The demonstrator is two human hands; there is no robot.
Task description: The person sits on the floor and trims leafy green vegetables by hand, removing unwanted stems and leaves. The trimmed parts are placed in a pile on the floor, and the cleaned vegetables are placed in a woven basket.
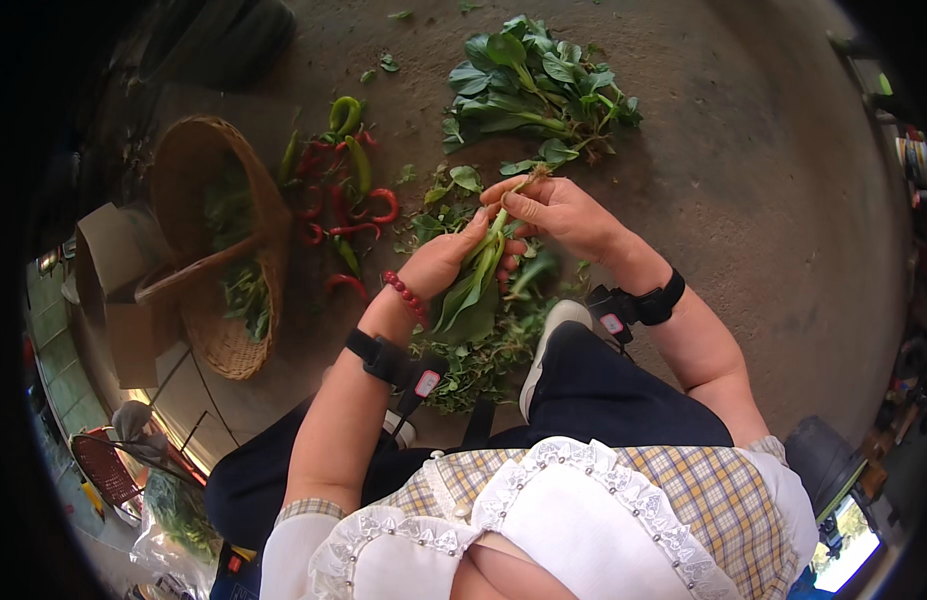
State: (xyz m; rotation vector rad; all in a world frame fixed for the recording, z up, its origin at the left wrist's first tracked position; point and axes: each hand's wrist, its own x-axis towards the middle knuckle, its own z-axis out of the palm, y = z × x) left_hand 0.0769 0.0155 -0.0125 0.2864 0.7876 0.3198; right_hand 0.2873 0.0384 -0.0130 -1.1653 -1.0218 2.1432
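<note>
A leafy green plant point(471, 296), its stalks pale and its roots still on, lies across both hands with the leaves pointing down toward me. My left hand point(445, 259), with a red bead bracelet at the wrist, cradles the stalks; its fingertips show on the far side. Near the root end, my right hand point(565, 214) pinches the stem between thumb and fingers. Below them, a heap of loose leaves and stems point(482, 371) covers the floor between my shoes. Beyond my hands lies a bunch of whole leafy greens point(535, 86), roots toward the right.
Red chillies point(347, 221) and green peppers point(358, 165) lie left of my hands. A wicker basket point(246, 161) with a handle leans there on its side, greens inside. Next to it stands an open cardboard box point(122, 259). A plastic bag of greens point(182, 510) sits at lower left.
</note>
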